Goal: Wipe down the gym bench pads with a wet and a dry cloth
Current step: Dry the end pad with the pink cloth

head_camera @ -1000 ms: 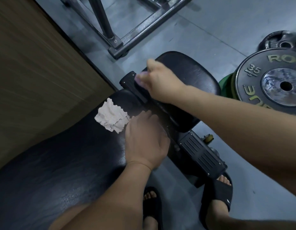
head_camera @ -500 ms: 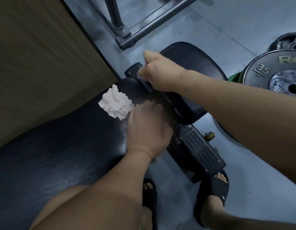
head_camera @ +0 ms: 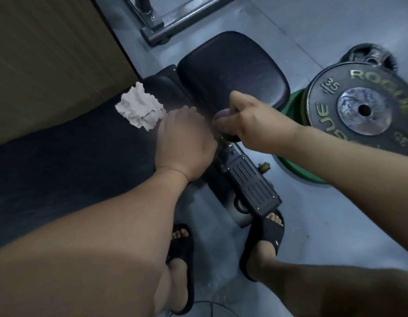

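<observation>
Bench pad (head_camera: 61, 156) under flat left hand (head_camera: 182, 143)

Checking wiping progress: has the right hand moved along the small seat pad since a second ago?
Yes. The right hand slid along the seat pad edge, from the corner by the wooden wall to the corner by the weight plate.

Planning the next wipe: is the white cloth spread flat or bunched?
Bunched: the white cloth lies in crumpled, ridged folds on the bench pad.

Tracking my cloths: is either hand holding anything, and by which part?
Right hand grips a pale pinkish wad, probably a cloth, bunched in its fist. Left hand rests on the black bench pad; crumpled white cloth lies loose.
</observation>
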A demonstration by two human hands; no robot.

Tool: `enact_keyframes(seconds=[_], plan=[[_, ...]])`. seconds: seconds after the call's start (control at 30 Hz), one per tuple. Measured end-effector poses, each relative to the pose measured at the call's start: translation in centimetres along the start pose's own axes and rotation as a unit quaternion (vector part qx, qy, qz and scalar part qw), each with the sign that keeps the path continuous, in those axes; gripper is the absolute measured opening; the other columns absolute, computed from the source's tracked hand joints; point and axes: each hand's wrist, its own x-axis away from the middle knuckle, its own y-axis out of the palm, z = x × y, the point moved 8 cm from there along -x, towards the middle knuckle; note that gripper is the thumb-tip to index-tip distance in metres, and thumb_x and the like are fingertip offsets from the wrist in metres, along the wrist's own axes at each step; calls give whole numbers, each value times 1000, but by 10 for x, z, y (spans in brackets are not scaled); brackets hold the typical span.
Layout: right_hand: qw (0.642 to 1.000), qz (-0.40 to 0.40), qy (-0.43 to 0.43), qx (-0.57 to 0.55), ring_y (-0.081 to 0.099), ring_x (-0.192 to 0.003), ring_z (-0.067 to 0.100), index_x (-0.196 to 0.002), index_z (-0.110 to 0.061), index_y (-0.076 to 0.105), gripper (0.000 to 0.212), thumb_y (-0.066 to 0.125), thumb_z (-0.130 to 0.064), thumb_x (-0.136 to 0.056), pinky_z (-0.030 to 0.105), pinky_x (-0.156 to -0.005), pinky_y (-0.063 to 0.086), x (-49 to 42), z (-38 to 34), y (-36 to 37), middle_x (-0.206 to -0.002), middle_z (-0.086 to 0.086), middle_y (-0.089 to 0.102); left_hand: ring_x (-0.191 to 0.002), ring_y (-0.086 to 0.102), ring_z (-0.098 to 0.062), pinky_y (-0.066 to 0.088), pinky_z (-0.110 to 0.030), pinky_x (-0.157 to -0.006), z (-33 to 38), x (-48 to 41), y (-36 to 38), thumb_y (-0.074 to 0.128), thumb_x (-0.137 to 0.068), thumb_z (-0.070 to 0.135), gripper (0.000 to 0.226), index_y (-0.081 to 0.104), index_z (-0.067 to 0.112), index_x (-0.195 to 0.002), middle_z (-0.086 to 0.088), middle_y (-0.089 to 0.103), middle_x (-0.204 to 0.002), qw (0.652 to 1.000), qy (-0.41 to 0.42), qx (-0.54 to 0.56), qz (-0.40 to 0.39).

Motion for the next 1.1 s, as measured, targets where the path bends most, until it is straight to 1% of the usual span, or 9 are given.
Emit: enact_keyframes(seconds=[0.07,0.17,0.4,0.53,0.6,0.7,0.77,0.97,1.1], plan=[[1000,-11,-4,-17,63,-95,24,-120,-15,75,23,62,-17,-101,41,-69,56,13,-4,0,-95,11,45,-125,49,-35,37,-47,-109,-2,-1,0,53,-84,39,40,60,12,-112,-12,58,-128,1000,0,-4,-2],[1000,15,-4,-18,50,-88,10,-119,-16,76,23,65,-23,-100,33,-66,52,-3,-2,-5,-94,8,43,-123,50,-35,37,-47,-109,-3,-2,-1,52,-84,39,40,61,11,-111,-13,59,-125,1000,3,-2,-1],[999,31,19,28,54,-85,35,-109,-16,77,16,65,-15,-97,42,-65,54,-128,26,1,-95,14,44,-128,49,-32,32,-46,-113,-5,-3,-5,54,-82,38,34,60,13,-104,-10,59,-124,999,3,33,-8],[998,-33,9,56,50,-93,36,-108,-24,78,20,62,-22,-97,42,-81,49,-181,30,5,-104,14,54,-130,47,-31,29,-45,-117,-7,-4,-5,59,-80,38,36,62,14,-106,-9,59,-125,999,6,45,-16],[988,-122,53,78,49,-103,37,-107,-23,75,22,55,-22,-97,41,-88,47,-203,37,15,-111,12,59,-131,46,-30,28,-45,-118,-7,-5,-4,57,-81,40,38,62,14,-109,-8,59,-125,999,4,42,-31],[960,-237,122,84,53,-103,33,-95,-19,65,15,51,-24,-94,32,-82,42,-224,41,29,-112,10,65,-132,44,-28,23,-43,-121,-7,-6,-4,54,-82,41,43,64,15,-115,-8,57,-126,998,-2,38,-52],[947,-278,140,82,59,-107,33,-107,-16,70,24,63,-32,-90,31,-85,45,-232,56,37,-118,9,67,-134,44,-28,23,-44,-122,-7,-6,-4,53,-82,40,44,64,15,-117,-8,57,-129,997,-2,44,-59],[912,-319,244,81,59,-118,31,-123,-13,71,64,66,-62,-83,37,-104,47,-219,129,4,-131,14,64,-137,45,-29,29,-49,-118,-8,-6,-1,57,-83,39,38,65,15,-112,-8,58,-136,996,3,66,-62],[920,-279,269,60,60,-117,39,-123,-9,70,62,65,-59,-87,43,-103,49,-218,137,-2,-134,20,61,-137,45,-29,29,-48,-118,-7,-5,-1,57,-83,39,39,65,14,-113,-8,58,-137,996,3,62,-62]])
